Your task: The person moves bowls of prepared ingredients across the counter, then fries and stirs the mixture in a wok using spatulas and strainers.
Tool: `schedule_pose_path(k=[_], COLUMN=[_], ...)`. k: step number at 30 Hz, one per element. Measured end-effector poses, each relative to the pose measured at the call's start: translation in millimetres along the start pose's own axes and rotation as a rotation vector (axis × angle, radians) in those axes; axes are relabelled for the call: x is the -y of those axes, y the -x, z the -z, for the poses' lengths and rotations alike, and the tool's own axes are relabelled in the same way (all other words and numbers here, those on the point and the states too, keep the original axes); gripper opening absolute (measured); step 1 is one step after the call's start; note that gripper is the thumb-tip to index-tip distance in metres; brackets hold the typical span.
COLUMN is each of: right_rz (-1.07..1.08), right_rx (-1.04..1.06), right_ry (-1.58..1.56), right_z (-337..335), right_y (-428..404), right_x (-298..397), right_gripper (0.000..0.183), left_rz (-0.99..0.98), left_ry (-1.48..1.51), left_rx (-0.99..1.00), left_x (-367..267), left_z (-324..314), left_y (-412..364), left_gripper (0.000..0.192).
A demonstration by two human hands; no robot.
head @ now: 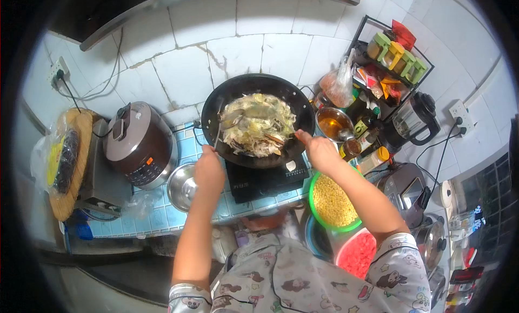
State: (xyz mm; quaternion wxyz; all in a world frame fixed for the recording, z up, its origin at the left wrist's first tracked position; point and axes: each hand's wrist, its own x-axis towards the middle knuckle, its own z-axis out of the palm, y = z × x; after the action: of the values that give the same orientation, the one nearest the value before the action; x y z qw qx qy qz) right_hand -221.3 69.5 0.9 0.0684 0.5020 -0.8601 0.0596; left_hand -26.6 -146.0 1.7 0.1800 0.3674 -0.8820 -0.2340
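Note:
A black wok (259, 78) sits on a black induction cooker (267, 183) against the tiled wall. Shredded vegetables (259, 114) lie heaped in it, with darker pieces near the lower right. At the wok's lower left, my left hand (209, 171) is closed around the handle of a metal spatula or ladle (232, 120), whose head rests in the food. My right hand (320, 151) is at the wok's right rim, its fingers on a thin utensil that reaches into the food; its exact kind cannot be told. Beside my left wrist stands a steel bowl (178, 187).
An electric pressure cooker (136, 146) and a round wooden board (77, 151) stand left. To the right are a bowl of oil (334, 123), bottles (367, 138), a spice rack (395, 61), a blender (411, 118) and a green-rimmed basket of yellow kernels (334, 199). A range hood edge (121, 21) overhangs.

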Motion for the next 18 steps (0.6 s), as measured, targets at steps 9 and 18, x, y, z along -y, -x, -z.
schedule_pose_path(k=[9,18], right_rz=[-0.216,-0.978], right_rx=[0.135,0.636], right_ry=[0.12,-1.806], right_z=[20.3,15.5], right_y=[-36.6,-20.6], right_x=[-28.4,-0.4], right_gripper=[0.042,0.009], left_rz=[0.014,0.135], left_ry=[-0.047,0.113], left_rx=[0.027,-0.031], left_x=[0.1,9.6], left_z=[13.9,27.4], left_y=[-10.3,0.8], left_gripper=[0.017,0.014])
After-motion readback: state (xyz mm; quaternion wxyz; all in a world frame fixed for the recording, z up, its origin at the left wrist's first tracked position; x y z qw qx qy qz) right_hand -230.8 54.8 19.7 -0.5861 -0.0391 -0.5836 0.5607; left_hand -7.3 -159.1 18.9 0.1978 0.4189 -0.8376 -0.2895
